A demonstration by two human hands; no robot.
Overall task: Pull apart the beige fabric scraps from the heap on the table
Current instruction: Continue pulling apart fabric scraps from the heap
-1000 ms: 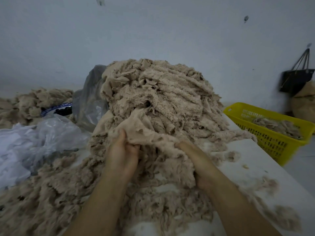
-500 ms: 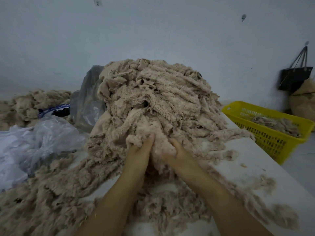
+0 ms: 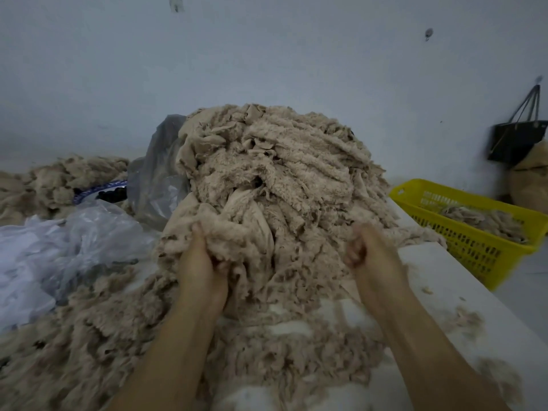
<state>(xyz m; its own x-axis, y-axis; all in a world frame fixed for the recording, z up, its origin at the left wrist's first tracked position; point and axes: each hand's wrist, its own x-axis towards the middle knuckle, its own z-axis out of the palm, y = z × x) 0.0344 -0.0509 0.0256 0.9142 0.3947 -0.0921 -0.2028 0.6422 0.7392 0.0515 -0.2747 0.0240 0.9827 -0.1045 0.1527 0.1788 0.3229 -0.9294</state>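
Observation:
A tall heap of beige fabric scraps rises in the middle of the white table, and loose scraps spill toward me over the table. My left hand grips a bunch of scraps at the heap's lower left front. At the heap's lower right, my right hand has its fingers curled. It is blurred, and I cannot make out whether any fabric is between those fingers.
A yellow plastic basket holding a few scraps stands off the table's right edge. Crumpled clear plastic bags lie at the left, with another scrap pile behind them. A black bag hangs on the right wall.
My hands were close together at the heap's front half a second ago. They have since moved apart, the left to the left with fabric in it and the right to the right.

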